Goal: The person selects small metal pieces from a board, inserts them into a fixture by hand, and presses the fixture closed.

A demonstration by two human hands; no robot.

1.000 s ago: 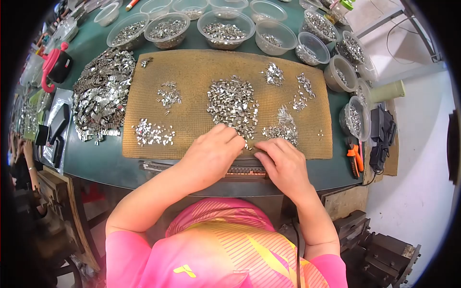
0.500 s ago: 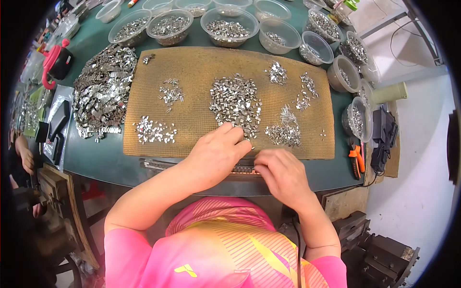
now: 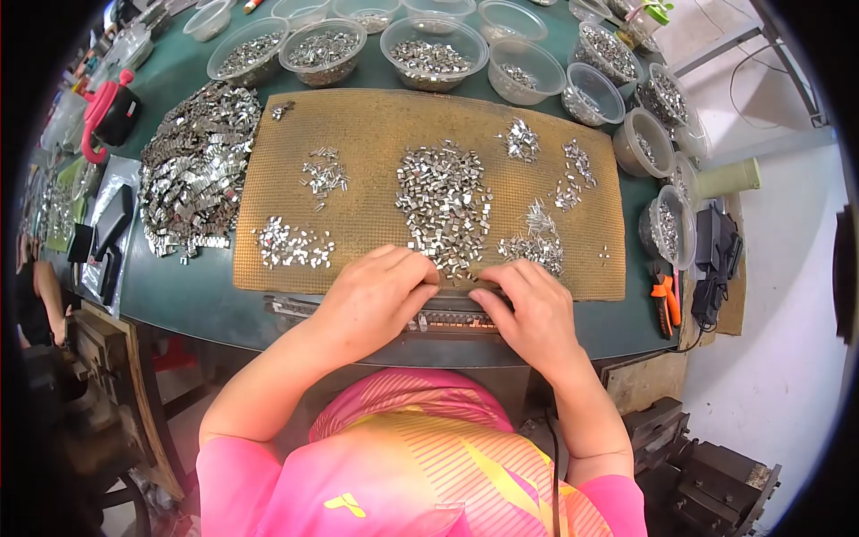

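Several clear plastic bowls are curving around the far side of the brown mat [image 3: 358, 125], and I'm reading clock positions from its middle. At 12 o'clock a wide bowl [image 3: 436, 82] is holding a heap of small silvery pieces; around 11, two more [image 3: 248, 77] [image 3: 322, 77] are carrying similar bits. Near 1 o'clock a frosted bowl [image 3: 528, 94] is showing only a shallow layer, while at 3 another bowl [image 3: 682, 251] is sitting partly filled on the green table [image 3: 197, 300].

I'm seeing the left hand [image 3: 376, 295] curling at 7 o'clock, its thumb and index tips bending close together beside the central pile [image 3: 443, 206]. The right hand [image 3: 537, 313] is hovering at 5, thumb and index slightly parted, pointing toward the left. I cannot tell whether either is pinching a piece. Between and below them, the slotted bar [image 3: 456, 322] is lying along the near edge at 6. Smaller piles are surrounding the central one on the mat, and orange-handled pliers [image 3: 663, 304] are resting at 4.
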